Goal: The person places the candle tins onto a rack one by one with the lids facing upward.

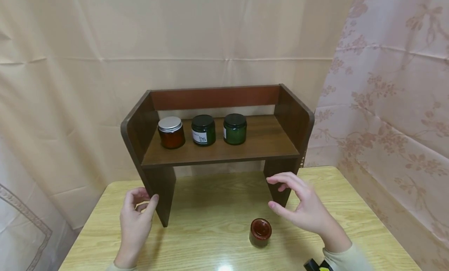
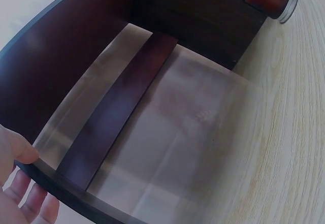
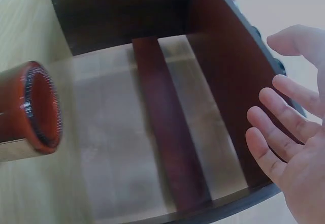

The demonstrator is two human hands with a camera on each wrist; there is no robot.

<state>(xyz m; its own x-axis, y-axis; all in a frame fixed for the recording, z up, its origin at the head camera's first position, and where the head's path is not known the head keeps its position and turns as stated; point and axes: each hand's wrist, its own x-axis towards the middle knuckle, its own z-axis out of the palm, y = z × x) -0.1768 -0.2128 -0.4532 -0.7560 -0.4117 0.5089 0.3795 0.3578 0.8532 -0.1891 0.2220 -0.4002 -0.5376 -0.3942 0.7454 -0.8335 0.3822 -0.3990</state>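
Note:
A dark brown wooden shelf (image 1: 217,156) stands on the table. My left hand (image 1: 136,222) is at the front edge of its left side panel; in the left wrist view the thumb (image 2: 23,150) lies on the inner side and the fingers (image 2: 33,198) on the outer side, gripping the panel. My right hand (image 1: 298,203) is in front of the right panel with thumb and fingers spread apart, holding nothing. Left of it and nearer me, an amber jar (image 1: 260,233) stands upside down on the table, its silver lid (image 2: 289,6) underneath.
On the upper board sit an amber jar with a silver lid (image 1: 171,132), a green jar with a white label (image 1: 203,131) and another green jar (image 1: 235,129). Beige curtain (image 1: 210,37) hangs behind; floral cloth (image 1: 389,119) hangs on the right. The pale wooden table (image 1: 203,247) lies underneath.

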